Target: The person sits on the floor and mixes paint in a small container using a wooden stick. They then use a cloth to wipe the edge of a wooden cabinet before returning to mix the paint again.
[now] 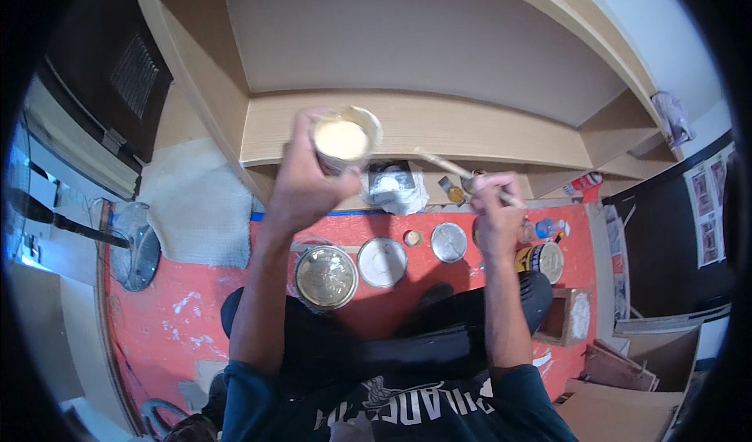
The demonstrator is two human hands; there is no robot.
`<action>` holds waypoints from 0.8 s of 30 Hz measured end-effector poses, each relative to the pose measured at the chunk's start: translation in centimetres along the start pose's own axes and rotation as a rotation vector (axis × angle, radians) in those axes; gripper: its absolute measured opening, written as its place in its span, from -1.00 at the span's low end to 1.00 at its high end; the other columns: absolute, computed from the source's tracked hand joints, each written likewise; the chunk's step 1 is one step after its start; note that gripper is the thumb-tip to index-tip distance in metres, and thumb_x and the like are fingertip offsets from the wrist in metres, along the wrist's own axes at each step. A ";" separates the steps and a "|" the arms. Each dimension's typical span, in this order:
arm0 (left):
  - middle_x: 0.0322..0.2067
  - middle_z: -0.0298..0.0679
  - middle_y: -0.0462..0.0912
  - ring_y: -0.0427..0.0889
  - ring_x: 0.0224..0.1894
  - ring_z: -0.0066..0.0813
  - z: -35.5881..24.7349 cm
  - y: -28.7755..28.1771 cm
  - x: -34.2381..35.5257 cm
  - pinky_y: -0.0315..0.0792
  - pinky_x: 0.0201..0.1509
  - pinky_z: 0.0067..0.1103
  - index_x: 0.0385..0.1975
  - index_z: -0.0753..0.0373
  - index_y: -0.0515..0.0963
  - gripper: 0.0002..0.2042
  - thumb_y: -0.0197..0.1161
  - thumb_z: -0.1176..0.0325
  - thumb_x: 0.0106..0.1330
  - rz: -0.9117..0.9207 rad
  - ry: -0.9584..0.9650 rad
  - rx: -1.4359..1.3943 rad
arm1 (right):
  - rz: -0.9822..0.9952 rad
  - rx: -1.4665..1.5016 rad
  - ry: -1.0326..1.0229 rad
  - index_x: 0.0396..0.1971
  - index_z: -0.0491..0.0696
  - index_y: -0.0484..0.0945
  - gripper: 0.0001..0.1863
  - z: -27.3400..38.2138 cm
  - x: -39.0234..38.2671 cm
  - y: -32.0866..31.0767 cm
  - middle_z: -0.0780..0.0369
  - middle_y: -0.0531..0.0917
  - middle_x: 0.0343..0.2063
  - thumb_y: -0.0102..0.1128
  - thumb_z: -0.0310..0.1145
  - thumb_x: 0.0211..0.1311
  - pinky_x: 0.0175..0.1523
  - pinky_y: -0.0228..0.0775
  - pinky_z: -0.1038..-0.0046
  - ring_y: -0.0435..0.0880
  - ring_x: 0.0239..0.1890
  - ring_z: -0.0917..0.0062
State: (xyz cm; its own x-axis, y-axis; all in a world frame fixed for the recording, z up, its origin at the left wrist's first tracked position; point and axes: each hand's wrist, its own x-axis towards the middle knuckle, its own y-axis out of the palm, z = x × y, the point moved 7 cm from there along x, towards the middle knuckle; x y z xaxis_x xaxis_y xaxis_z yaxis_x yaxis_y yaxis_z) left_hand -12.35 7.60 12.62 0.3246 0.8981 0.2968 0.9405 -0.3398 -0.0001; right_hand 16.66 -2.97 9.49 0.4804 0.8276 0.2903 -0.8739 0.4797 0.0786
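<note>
Currently | left hand (pixel 304 182): curled round cup (pixel 343 139) | right hand (pixel 497 213): fingers gripping stick (pixel 446 165) | stick's axis: toward ten o'clock, cup likewise

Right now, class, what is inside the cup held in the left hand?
The cup in the left hand contains a pale cream substance, visible through the open top. The substance covers the cup's bottom, so anything beneath its surface cannot be seen.

Two bare hands (pixel 305 187), one cup (pixel 374 126) of cream-coloured liquid, one slim stick (pixel 448 164), three round tin tops (pixel 327 277), one small pot (pixel 413 239), one yellow-and-black tin (pixel 526 260) to the right, one round-based stand (pixel 135 262) far left
</note>
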 end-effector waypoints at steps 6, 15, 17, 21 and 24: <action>0.06 -0.12 0.54 0.59 0.14 -0.42 -1.8 -4.9 0.1 0.48 0.27 -0.49 0.25 0.36 0.25 -0.36 0.31 0.61 0.12 -0.224 0.066 0.101 | -0.007 0.113 0.066 -0.18 -0.07 0.47 -0.84 -8.3 -6.4 6.3 0.28 0.63 -0.37 0.31 -0.50 0.38 -0.34 0.32 0.61 0.48 -0.43 0.70; 0.07 -0.10 0.53 0.60 0.14 -0.41 -1.3 -5.5 -0.3 0.50 0.28 -0.49 0.26 0.37 0.23 -0.34 0.30 0.64 0.11 -0.263 0.003 0.122 | -0.063 0.398 0.170 0.03 -0.19 0.61 -0.75 -10.8 -6.7 9.4 0.15 0.72 -0.22 0.13 -0.36 0.53 -0.16 0.38 0.52 0.54 -0.27 0.64; 0.07 -0.11 0.52 0.60 0.14 -0.42 -1.3 -5.2 -0.1 0.51 0.27 -0.50 0.26 0.37 0.23 -0.35 0.29 0.64 0.12 -0.264 -0.011 0.140 | -0.069 0.411 0.173 0.03 -0.20 0.61 -0.74 -10.9 -6.5 9.8 0.15 0.73 -0.21 0.12 -0.36 0.53 -0.17 0.39 0.51 0.54 -0.28 0.64; 0.07 -0.11 0.53 0.61 0.13 -0.42 -1.2 -5.3 0.0 0.51 0.26 -0.51 0.27 0.36 0.22 -0.35 0.29 0.64 0.13 -0.259 -0.006 0.154 | -0.054 0.342 0.163 0.02 -0.21 0.61 -0.74 -10.6 -6.5 10.7 0.15 0.74 -0.21 0.13 -0.35 0.54 -0.20 0.41 0.52 0.54 -0.30 0.65; 0.07 -0.12 0.53 0.61 0.13 -0.41 -1.3 -5.1 -0.1 0.52 0.26 -0.50 0.26 0.36 0.23 -0.36 0.29 0.63 0.13 -0.273 -0.016 0.186 | -0.038 0.313 0.143 0.02 -0.21 0.61 -0.73 -10.8 -6.5 11.0 0.15 0.75 -0.21 0.13 -0.34 0.54 -0.21 0.42 0.53 0.54 -0.32 0.66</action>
State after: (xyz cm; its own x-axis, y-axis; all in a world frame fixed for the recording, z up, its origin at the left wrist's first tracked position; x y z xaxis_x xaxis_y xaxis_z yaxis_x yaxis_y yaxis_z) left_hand -17.33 8.93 13.81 0.0581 0.9538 0.2947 0.9948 -0.0306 -0.0971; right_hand 4.70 0.05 -1.85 0.4992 0.8540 0.1467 -0.8250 0.4166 0.3819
